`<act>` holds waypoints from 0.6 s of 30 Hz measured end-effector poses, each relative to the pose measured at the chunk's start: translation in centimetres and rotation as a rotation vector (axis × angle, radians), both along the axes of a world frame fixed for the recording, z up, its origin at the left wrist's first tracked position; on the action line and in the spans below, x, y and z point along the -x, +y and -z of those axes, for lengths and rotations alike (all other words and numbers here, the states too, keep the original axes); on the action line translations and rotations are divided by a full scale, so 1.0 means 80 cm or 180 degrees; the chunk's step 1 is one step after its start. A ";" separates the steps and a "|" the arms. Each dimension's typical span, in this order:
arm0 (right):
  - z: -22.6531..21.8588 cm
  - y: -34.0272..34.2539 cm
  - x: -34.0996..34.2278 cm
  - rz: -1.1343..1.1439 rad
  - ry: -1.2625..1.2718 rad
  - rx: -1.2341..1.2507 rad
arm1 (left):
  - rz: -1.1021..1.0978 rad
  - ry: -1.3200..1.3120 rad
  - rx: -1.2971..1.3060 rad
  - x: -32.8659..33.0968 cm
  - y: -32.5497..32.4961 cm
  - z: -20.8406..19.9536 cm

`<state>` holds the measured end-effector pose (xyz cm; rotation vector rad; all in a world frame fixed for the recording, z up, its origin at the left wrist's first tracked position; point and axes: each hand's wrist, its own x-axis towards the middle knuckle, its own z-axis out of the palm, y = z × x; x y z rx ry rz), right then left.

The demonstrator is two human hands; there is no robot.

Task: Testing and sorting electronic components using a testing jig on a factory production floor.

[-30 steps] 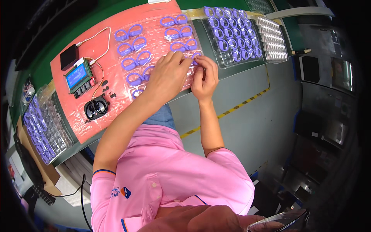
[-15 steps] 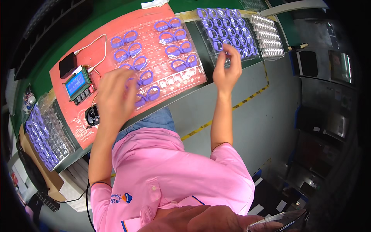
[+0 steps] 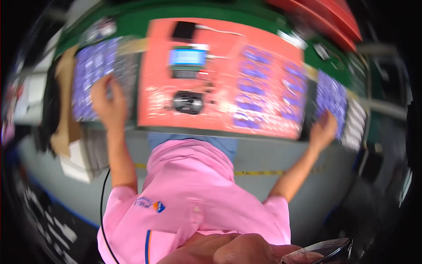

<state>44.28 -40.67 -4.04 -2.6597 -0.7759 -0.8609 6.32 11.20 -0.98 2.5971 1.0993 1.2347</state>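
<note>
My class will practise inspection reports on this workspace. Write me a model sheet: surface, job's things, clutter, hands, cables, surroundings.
Surface: green table with a pink mat.
Job's things: purple loops in plastic trays at left, on the mat and at right; black box, screen unit and black case on the mat.
Clutter: small black bits beside the case.
Hands: left hand at the left tray, right hand at the right tray; blurred, grip and contact unclear.
Cables: white cable between black box and screen unit; black cable at the person's left.
Surroundings: grey floor with a yellow line; cardboard at far left.
</note>
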 end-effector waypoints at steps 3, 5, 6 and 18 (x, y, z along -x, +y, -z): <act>-0.037 0.019 0.026 -0.0159 -0.0067 -0.0295 | -0.0126 0.0014 -0.0150 0.012 0.027 0.005; -0.048 0.059 0.039 -0.0438 -0.0100 -0.0468 | -0.0339 0.0083 -0.0195 0.021 0.038 -0.002; -0.050 0.073 0.043 -0.0546 0.0016 -0.0652 | -0.0349 0.0094 -0.0164 0.021 0.043 -0.004; -0.082 0.214 0.151 -0.1575 0.0794 -0.1279 | -0.0083 0.0437 0.0444 0.026 0.078 0.003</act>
